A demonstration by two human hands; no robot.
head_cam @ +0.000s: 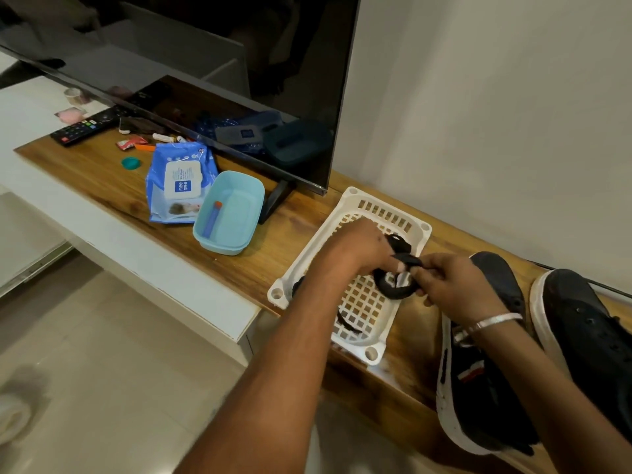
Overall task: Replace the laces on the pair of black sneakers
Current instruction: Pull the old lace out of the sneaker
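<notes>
A coiled black lace (pixel 393 285) hangs between both hands above the white slotted basket (pixel 349 206) on the wooden shelf. My left hand (pixel 359 248) pinches one part of the lace and my right hand (pixel 448 282) grips it from the other side. More black lace (pixel 398 242) lies at the basket's far end, and a short piece (pixel 347 325) lies near its front. Two black sneakers with white soles lie at the right: the nearer sneaker (pixel 478 388) runs under my right forearm and the other sneaker (pixel 588 333) lies beyond it. Neither sneaker shows a lace in its eyelets.
A large television (pixel 205 63) stands on the shelf behind the basket. Left of the basket are a light blue tub (pixel 253 196) holding a blue pen, a wipes pack (pixel 178 183), a remote control (pixel 82 128) and small clutter. The shelf's front edge drops to the tiled floor.
</notes>
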